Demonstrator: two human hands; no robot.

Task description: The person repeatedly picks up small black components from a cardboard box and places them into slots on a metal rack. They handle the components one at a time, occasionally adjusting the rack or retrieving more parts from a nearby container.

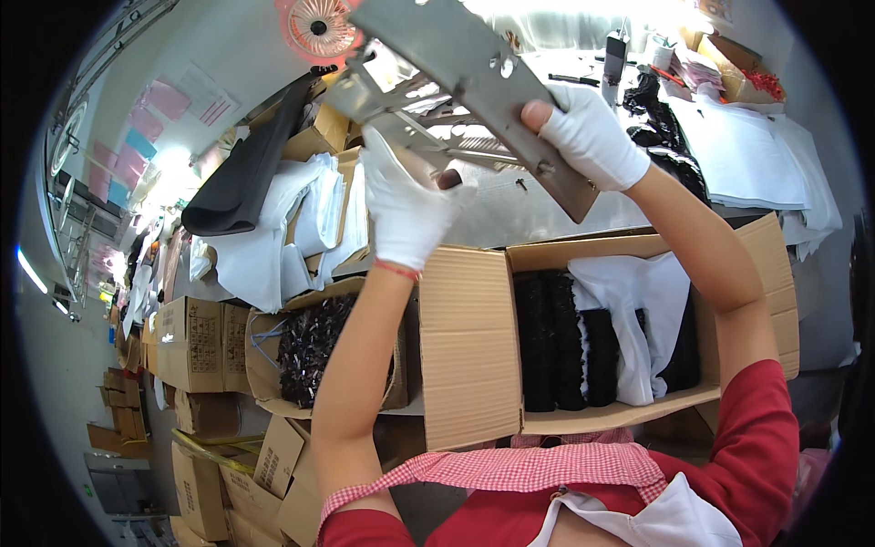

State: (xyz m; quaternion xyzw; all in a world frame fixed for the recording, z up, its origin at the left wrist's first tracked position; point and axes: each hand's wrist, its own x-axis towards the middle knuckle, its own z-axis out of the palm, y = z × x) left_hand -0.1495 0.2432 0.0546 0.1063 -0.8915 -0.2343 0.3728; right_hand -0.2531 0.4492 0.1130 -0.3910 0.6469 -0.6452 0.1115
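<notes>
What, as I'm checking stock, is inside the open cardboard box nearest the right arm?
The cardboard box holds rows of black fuzzy-looking material and a loose white sheet. That sheet covers part of the material; what lies beneath is hidden.

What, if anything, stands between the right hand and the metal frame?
Nothing visible except the white glove: the right hand holds the metal frame, its bare thumb tip on the flat side.

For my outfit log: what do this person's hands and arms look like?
The left hand and right hand wear white gloves, the right thumb tip bare. A thin red band circles the left wrist. Forearms are bare below red sleeves.
</notes>
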